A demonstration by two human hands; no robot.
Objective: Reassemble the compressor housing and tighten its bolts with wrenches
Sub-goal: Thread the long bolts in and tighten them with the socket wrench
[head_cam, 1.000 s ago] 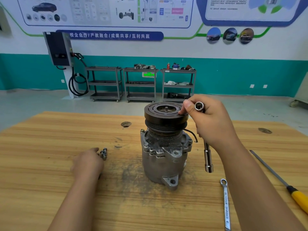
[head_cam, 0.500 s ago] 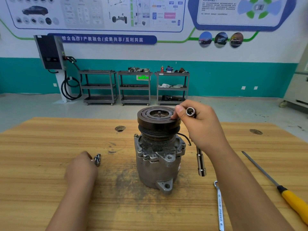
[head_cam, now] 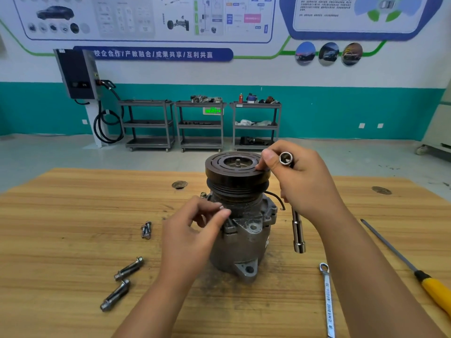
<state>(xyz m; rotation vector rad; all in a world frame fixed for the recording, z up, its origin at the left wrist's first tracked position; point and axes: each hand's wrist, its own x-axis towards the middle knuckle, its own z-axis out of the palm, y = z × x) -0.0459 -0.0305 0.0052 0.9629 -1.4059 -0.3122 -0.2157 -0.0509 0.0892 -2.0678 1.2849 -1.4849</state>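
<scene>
On table [head_cam: 61, 240], four bolts [head_cam: 129, 268] (two long)

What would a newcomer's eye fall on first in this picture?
First the grey compressor standing upright on the wooden table, dark pulley on top. Next the right hand gripping a socket wrench beside it, thumb on the pulley, and the left hand at its near side. Loose bolts lie to the left.

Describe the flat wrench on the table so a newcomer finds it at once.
Start at the grey compressor standing mid-table. Right of it, toward the near edge, lies the flat wrench. Unlike the yellow-handled screwdriver farther right, it is all silver, lettered, with a ring end.
</scene>
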